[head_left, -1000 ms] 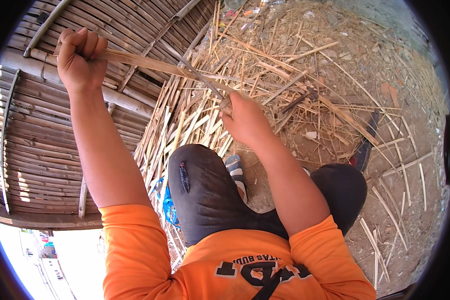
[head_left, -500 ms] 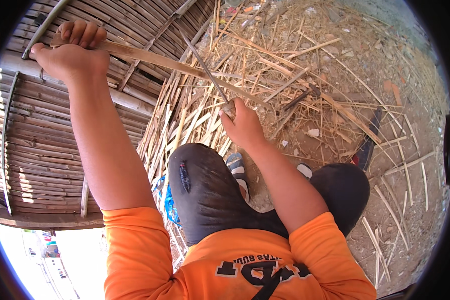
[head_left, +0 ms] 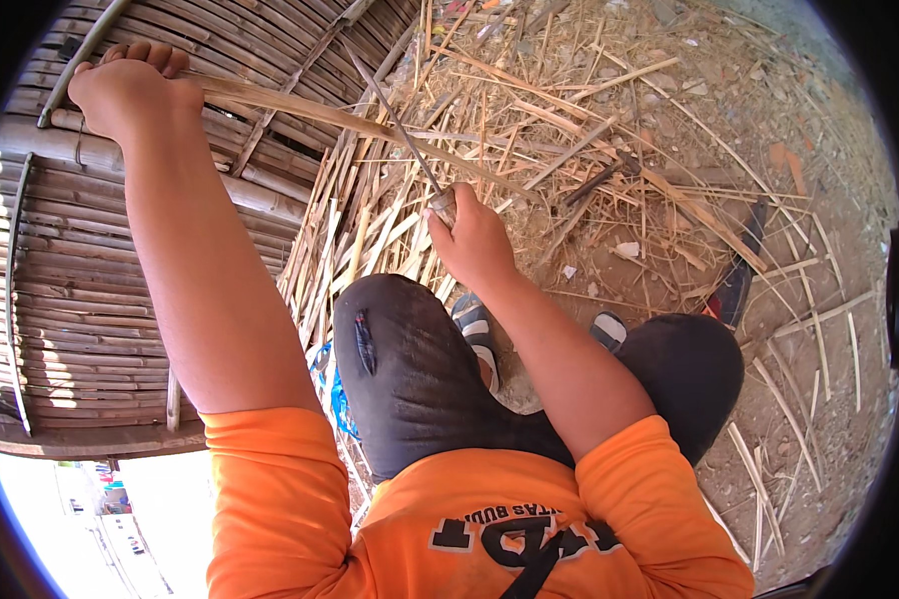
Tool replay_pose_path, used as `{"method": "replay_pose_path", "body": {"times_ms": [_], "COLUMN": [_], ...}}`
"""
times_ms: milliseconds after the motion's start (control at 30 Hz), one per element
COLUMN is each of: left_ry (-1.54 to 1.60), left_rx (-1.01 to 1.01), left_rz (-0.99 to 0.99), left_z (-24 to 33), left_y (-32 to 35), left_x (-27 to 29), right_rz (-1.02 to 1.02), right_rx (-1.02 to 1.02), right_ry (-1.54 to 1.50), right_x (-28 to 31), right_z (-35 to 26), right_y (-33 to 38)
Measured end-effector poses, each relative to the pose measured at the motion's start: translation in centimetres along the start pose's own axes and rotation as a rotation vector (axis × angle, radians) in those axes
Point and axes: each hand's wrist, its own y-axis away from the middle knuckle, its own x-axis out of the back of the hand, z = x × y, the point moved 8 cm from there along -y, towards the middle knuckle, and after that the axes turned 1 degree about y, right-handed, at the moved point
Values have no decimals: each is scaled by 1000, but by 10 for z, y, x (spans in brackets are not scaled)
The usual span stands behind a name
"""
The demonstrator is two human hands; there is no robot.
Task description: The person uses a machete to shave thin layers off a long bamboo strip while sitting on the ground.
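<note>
At the upper left, my left hand (head_left: 135, 95) is closed around one end of a long, flat bamboo strip (head_left: 295, 106). The strip slants down to the right, past my right hand (head_left: 477, 240), to the ground litter. My right hand is wrapped around the short handle (head_left: 444, 206) of a knife. Its narrow dark blade (head_left: 390, 115) points up and to the left and crosses the strip, apparently against it; the exact contact is too small to make out. Both arms are stretched forward above my knees.
A bamboo-slat platform (head_left: 140, 329) stands along the left. Split bamboo strips (head_left: 370, 220) are heaped beside it, with more scattered over the dirt. On the right lies a long dark sheath-like object (head_left: 741, 270). Blue plastic (head_left: 340, 399) sits by my left knee.
My left hand has shifted slightly up and left, its wrist turned so less of the fingers shows. My right hand and the knife have moved slightly up and left.
</note>
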Motion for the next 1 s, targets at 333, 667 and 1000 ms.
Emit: {"method": "replay_pose_path", "body": {"times_ms": [333, 667, 1000], "left_ry": [-23, 37, 338], "left_rx": [20, 65, 300], "left_rz": [-15, -244, -744], "left_z": [-4, -12, -15], "left_y": [-4, -12, -34], "left_x": [-5, -4, 17], "right_rz": [-7, 49, -14], "right_rx": [-61, -207, -122], "right_ry": [30, 78, 52], "right_x": [-11, -18, -27], "right_z": [27, 91, 64], "right_y": [8, 17, 18]}}
